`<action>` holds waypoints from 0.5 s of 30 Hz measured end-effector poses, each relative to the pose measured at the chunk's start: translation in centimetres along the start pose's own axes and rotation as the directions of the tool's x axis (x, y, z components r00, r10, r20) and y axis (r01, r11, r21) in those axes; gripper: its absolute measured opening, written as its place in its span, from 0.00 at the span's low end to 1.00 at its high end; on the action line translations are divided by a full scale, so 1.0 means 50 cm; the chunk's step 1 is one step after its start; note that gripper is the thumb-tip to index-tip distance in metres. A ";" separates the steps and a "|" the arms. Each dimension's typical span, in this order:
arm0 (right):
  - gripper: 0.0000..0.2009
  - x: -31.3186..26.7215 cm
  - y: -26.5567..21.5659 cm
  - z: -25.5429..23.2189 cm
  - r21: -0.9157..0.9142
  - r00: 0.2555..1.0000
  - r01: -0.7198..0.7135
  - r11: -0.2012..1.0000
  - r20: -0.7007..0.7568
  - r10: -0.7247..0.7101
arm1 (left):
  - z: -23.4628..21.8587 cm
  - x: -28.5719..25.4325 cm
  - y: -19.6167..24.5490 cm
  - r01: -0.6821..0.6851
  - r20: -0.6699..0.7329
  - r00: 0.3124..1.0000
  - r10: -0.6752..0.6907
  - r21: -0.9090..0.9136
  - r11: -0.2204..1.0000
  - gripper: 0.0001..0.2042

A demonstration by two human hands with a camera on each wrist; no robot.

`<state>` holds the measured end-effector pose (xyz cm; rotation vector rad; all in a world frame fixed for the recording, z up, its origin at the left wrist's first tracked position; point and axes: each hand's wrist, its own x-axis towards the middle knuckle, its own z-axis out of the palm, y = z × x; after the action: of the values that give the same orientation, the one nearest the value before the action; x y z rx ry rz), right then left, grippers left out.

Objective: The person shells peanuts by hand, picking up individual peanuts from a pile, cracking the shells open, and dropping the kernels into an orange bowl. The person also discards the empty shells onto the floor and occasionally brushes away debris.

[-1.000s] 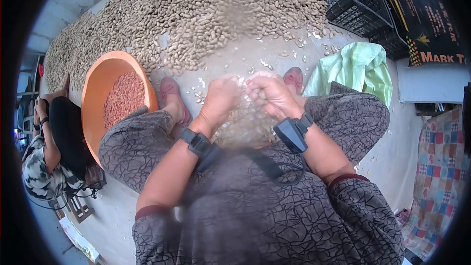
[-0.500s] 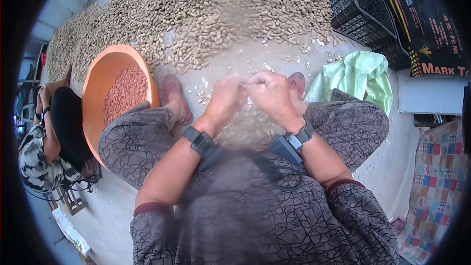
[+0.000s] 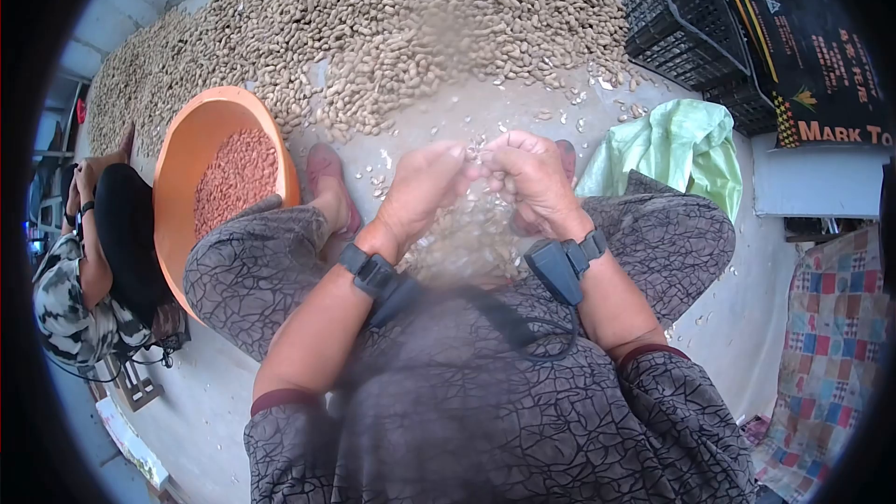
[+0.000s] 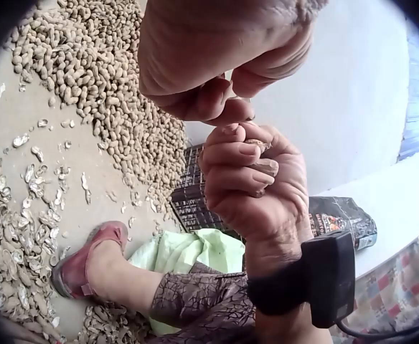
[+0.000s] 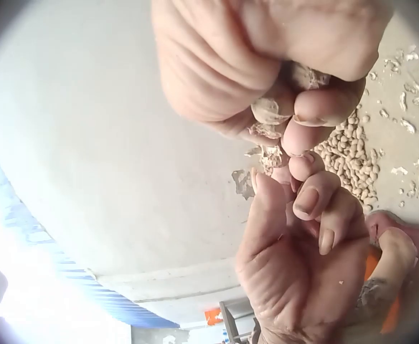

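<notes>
I sit over a heap of empty shells (image 3: 464, 238) between my feet. My left hand (image 3: 425, 182) and right hand (image 3: 527, 173) meet fingertip to fingertip in front of my knees. Between them they pinch a peanut (image 3: 478, 161) whose shell is broken open. In the right wrist view, pale shell pieces (image 5: 267, 111) sit in the curled fingers of my right hand (image 5: 288, 64), and loose fragments (image 5: 270, 156) hang just above my left hand (image 5: 303, 251). In the left wrist view, my right hand (image 4: 249, 186) also holds a piece of shell (image 4: 265, 166) against its fingers.
A large pile of unshelled peanuts (image 3: 373, 28) covers the ground ahead. An orange basin (image 3: 182, 154) with red kernels (image 3: 233, 177) stands at my left knee. Black crates (image 3: 672, 9), a printed black bag (image 3: 821, 56) and green cloth (image 3: 681, 140) lie to the right. Another person (image 3: 84, 271) sits at the left.
Both hands stay together at the peanut. Their fingers have shifted as they work at the shell, and the right wrist has turned slightly.
</notes>
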<state>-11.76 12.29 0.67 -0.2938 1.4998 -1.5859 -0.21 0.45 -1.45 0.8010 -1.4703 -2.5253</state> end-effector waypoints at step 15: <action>0.06 0.004 -0.010 -0.016 0.029 0.985 -0.129 0.991 0.117 0.125 | -0.009 -0.006 0.015 -0.115 -0.143 0.985 0.092 -0.163 0.980 0.08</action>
<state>-12.66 12.64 0.85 -0.2594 1.3726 -1.4687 0.15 -0.16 -0.88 0.8266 -1.2033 -2.4270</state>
